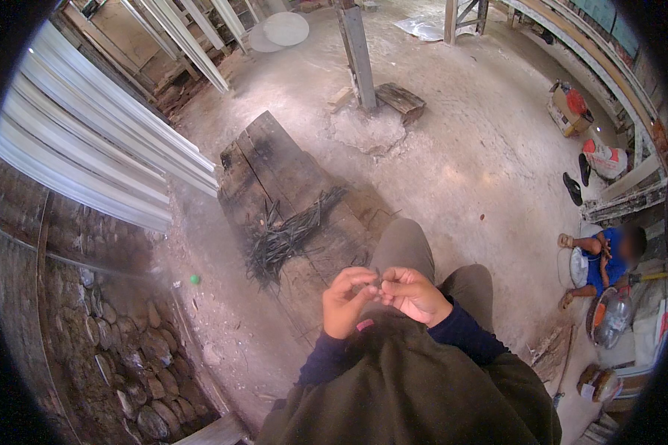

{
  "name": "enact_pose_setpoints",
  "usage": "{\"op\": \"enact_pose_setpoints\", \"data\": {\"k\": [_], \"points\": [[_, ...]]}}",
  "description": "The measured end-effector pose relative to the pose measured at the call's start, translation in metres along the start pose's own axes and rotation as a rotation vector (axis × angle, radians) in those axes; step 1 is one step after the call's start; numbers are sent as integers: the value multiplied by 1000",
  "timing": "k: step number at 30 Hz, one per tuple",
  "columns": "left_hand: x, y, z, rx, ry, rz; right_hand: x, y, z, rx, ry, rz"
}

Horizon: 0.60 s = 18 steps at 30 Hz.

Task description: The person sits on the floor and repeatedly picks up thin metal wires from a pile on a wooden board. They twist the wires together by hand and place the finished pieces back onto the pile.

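Two hands, left hand [347,298] and right hand [416,297], nearly fingertip to fingertip, grip narrow; whether closed on anything cannot be told. Dark strips [293,233] lie heaped on the wooden tabletop [271,156]. Light, steady fingertip pressure would suit best.

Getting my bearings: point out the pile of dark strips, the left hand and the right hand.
Pile of dark strips [282,239]: head view, middle of the pile.
Left hand [343,300]: head view, its middle.
Right hand [416,296]: head view, its middle.

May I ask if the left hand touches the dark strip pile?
No, the left hand is beside the right hand, apart from the pile on the boards.
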<state>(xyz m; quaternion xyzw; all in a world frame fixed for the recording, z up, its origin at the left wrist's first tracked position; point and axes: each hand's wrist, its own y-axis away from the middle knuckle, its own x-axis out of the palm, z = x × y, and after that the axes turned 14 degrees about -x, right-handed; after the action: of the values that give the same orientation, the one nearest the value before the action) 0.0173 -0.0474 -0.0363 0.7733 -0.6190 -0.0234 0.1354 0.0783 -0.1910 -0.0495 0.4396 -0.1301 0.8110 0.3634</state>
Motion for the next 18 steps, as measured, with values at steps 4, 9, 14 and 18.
{"op": "enact_pose_setpoints", "data": {"k": [4,9,14,18], "points": [[-3,1,5,105,-110,12,3,0,1,-21,146,-41],[-6,4,7,-81,129,56,5,-1,-4,-123,310,-24],[-13,2,3,-221,349,-228,16,2,-14,-400,797,-14],[-23,-1,-5,-3,353,-200,26,2,-16,-407,765,121]]}}
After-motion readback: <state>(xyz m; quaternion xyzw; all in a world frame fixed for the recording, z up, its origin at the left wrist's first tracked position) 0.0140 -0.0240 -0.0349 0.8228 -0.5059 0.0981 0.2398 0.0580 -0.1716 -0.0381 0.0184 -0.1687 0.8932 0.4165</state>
